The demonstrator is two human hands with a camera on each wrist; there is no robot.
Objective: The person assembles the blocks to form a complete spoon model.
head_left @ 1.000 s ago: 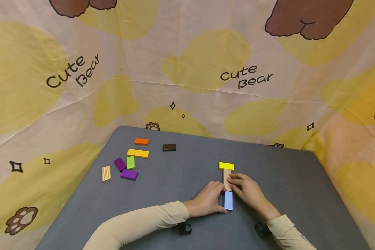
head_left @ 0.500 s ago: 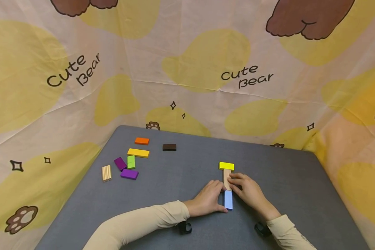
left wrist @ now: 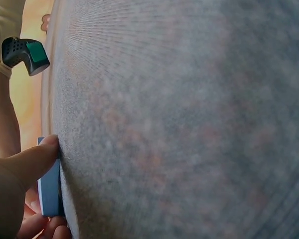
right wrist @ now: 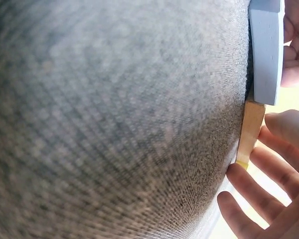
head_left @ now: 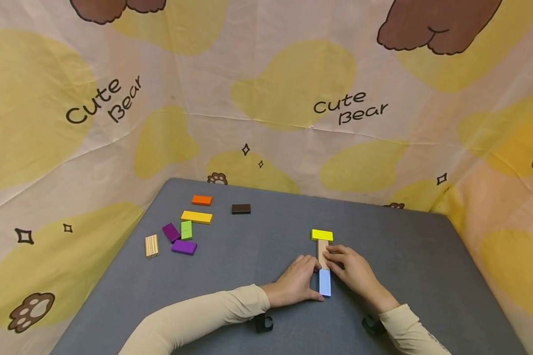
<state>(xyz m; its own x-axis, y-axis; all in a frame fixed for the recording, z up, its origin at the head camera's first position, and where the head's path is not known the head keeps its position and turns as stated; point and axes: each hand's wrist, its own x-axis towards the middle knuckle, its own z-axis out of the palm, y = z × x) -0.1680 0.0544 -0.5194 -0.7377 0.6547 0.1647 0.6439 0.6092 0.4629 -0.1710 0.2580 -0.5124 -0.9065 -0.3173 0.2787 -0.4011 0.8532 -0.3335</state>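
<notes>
My left hand [head_left: 293, 283] grips a light blue block [head_left: 324, 283] lengthwise, thumb at its near end and fingers at the far end. In the left wrist view, the thumb presses over the edge of this blue block [left wrist: 50, 191]. Just beyond it lies a plain wooden block [head_left: 323, 254], its near end meeting the blue one. My right hand [head_left: 353, 270] touches the wooden block from the right, its fingers extended over part of it; the right wrist view has the fingertips along the wooden block [right wrist: 251, 129]. A bright yellow block [head_left: 322, 235] lies crosswise at the far end, forming a T.
Loose blocks lie at the left of the grey table [head_left: 266, 236]: orange [head_left: 202, 200], yellow-orange [head_left: 196, 217], green [head_left: 186, 230], two purple [head_left: 184, 247] and a striped wooden one [head_left: 151, 246]. A dark brown block [head_left: 241, 209] sits farther back. Printed cloth [head_left: 275, 88] hangs behind the table.
The blue block has slid very slightly away from me, toward the wooden block, with my left hand. My right hand and the loose blocks stay in place.
</notes>
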